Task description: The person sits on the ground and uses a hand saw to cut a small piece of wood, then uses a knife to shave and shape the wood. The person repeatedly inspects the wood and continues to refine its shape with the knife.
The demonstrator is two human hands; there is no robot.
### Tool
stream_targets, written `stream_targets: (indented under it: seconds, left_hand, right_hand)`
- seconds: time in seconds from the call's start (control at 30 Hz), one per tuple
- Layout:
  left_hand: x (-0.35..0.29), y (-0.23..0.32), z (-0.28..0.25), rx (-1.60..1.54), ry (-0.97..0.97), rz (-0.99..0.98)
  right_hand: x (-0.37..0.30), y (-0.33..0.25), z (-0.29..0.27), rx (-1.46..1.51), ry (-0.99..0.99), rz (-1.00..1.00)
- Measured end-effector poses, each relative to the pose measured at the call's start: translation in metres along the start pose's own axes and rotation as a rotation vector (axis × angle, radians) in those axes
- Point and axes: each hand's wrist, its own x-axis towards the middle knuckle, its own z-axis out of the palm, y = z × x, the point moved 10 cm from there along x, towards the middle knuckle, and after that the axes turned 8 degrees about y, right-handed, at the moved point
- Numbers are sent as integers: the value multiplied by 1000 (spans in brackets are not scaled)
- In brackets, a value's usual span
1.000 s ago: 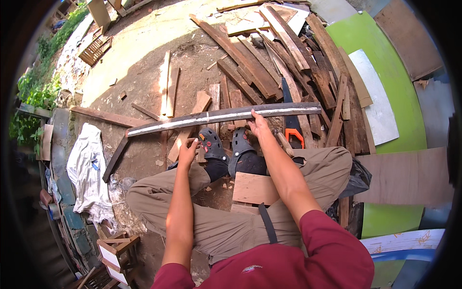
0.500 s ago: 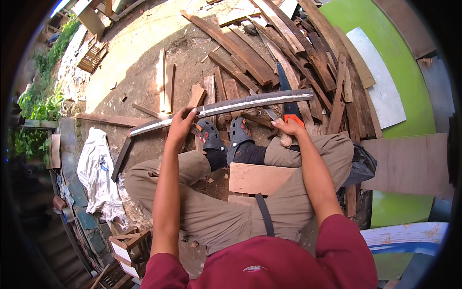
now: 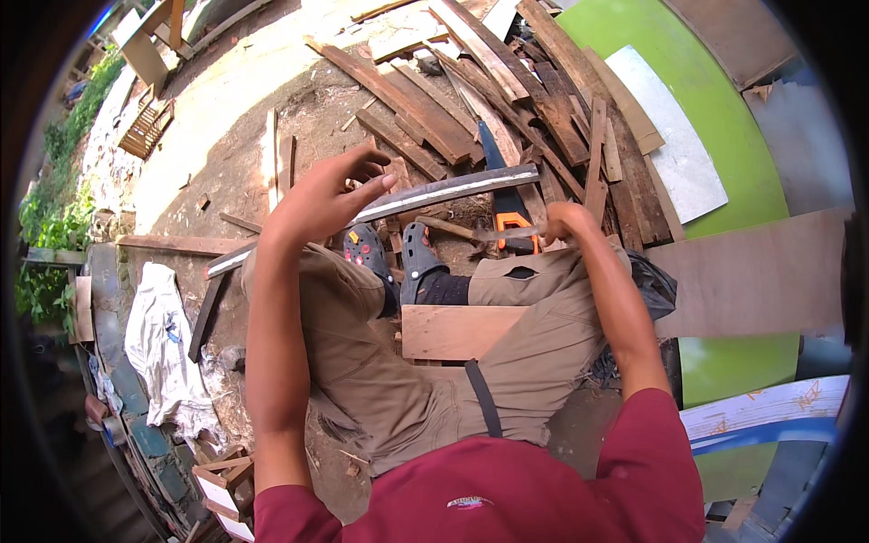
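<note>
My left hand is raised in front of a long dark strip of wood with a white stripe, its fingers loosely curled and apart, holding nothing. The strip slants across beyond my feet; my hand and forearm hide its middle. Over my right shin, my right hand is closed around a tool with a narrow flat metal blade pointing left. Its handle is hidden in my fist, and I cannot tell its exact kind. Just beyond the blade lies a handsaw with an orange handle and dark blue blade.
Many boards lie piled at the far right, beside a green sheet and a pale panel. A short board rests between my legs. White cloth lies at left; a plywood sheet is at right.
My left hand has let go of the striped wood strip and lifted toward me. My right hand has turned the tool, so its blade now lies nearly level. The view has shifted slightly.
</note>
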Motion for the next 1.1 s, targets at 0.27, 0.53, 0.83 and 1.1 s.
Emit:
stream_targets:
  seconds: [0.27,0.53,0.83,1.1]
  left_hand:
    - [48,39,36,15,-75,113]
    - [74,18,51,213,-176,28]
    - [69,24,32,102,-48,151]
    - [0,67,-32,-470,602,515]
  right_hand:
    - [-93,214,-23,383,461,256]
    - [-38,284,133,700,881,419]
    - [-86,298,85,1098,1457,694]
    - [-103,-78,-34,1267,1556,33]
